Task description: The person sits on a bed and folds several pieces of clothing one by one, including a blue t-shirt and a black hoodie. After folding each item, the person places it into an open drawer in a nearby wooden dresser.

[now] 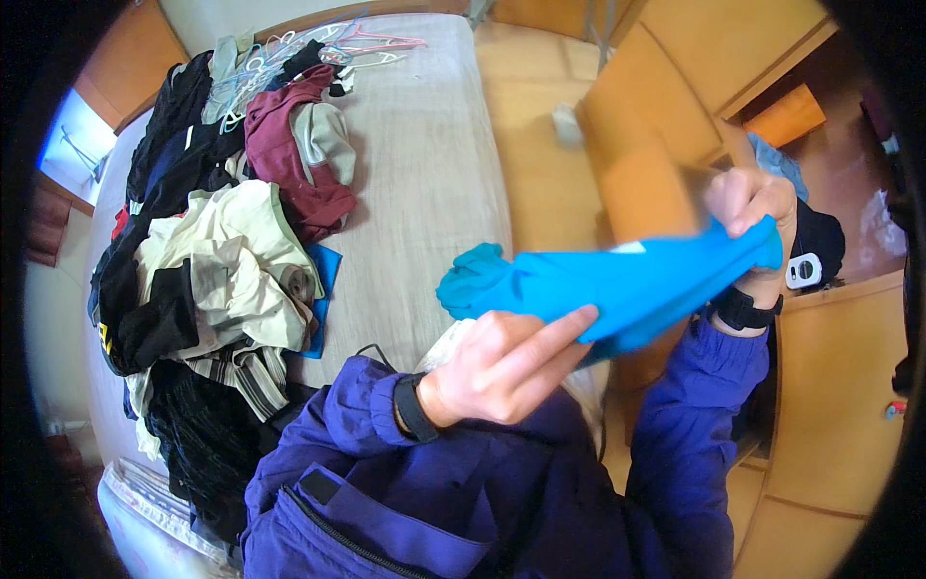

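Observation:
A bright blue cloth garment [636, 279] is stretched between my two hands. My left hand [506, 365] grips its lower edge near the middle, two fingers extended along the fabric. My right hand [752, 203] is raised at the right, closed on the garment's far end, beside a round blue opening. The garment's teal end [474, 281] hangs bunched at the left, over the bed's edge. Whether it rests on the bed, I cannot tell. Both my wrists wear black bands.
The bed [427, 159] bears a heap of clothes at the left, with a cream garment [224, 253], a maroon garment [289, 152] and tangled hangers [289, 61]. Wooden cabinets [651, 94] stand at the right. A white device [804, 271] lies by dark cloth in an open compartment.

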The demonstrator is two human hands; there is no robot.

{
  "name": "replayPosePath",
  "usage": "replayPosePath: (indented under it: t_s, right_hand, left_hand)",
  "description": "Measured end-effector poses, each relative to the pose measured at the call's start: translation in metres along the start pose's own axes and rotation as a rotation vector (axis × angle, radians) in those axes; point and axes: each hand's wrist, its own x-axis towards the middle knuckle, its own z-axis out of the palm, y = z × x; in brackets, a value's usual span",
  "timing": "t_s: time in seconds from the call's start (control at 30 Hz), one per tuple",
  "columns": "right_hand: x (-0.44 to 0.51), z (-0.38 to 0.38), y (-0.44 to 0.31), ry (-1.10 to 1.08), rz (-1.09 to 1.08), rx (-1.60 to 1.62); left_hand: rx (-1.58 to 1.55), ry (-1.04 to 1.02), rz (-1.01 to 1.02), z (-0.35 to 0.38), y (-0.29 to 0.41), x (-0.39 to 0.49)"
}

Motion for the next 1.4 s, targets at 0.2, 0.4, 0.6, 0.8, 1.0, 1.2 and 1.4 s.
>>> replayPosePath:
  t_s: [0.2, 0.4, 0.6, 0.8, 1.0, 1.2, 1.4]
  right_hand:
    - [0.013, 0.021, -0.013, 0.277, 0.267, -0.245]
    - [0.032, 0.047, -0.022, 0.259, 0.329, -0.335]
    - [0.042, 0.050, -0.028, 0.213, 0.321, -0.373]
    - [0.032, 0.019, -0.031, 0.198, 0.221, -0.427]
    - [0.035, -0.015, -0.035, 0.243, 0.162, -0.526]
    - [0.074, -0.025, -0.016, 0.492, 0.091, -0.515]
    - [0.100, -0.023, -0.024, 0.544, -0.243, -0.138]
  left_hand:
    - [-0.137, -0.040, -0.348, 0.008, -0.005, 0.001]
    - [0.066, -0.098, -0.467, 0.016, -0.023, 0.003]
    - [-0.166, -0.059, -0.575, 0.014, -0.042, 0.001]
    - [-0.393, -0.316, -0.647, 0.008, -0.072, -0.021]
    - [-0.258, -0.311, -0.578, -0.012, -0.110, -0.030]
    - [0.025, -0.068, -0.385, -0.108, -0.152, 0.048]
    - [-0.303, 0.205, -0.483, -0.183, -0.142, 0.125]
